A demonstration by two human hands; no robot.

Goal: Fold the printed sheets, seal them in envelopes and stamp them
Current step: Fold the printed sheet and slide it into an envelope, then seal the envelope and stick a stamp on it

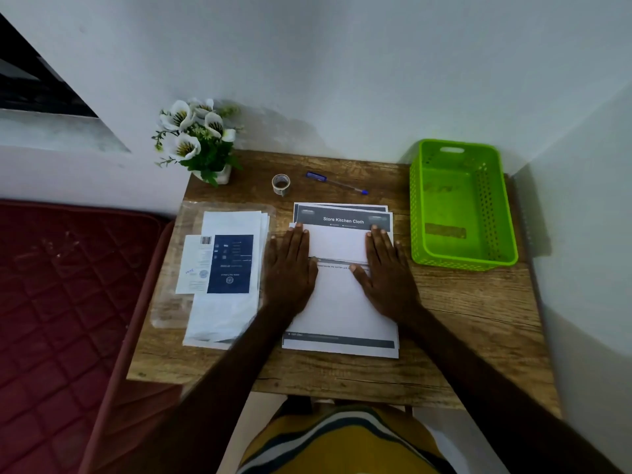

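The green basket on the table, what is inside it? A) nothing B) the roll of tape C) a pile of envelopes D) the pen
A: the green basket shows only its bare floor, while the pen and the roll of tape lie on the table outside it.

Matt paper sheets (342, 302) on a grainy wooden table (461, 302).

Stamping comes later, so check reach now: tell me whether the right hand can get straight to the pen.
Probably yes. The pen lies in the open on the table just beyond the printed sheets, with nothing between it and the right hand, which is pressed flat on the fold and holds nothing.
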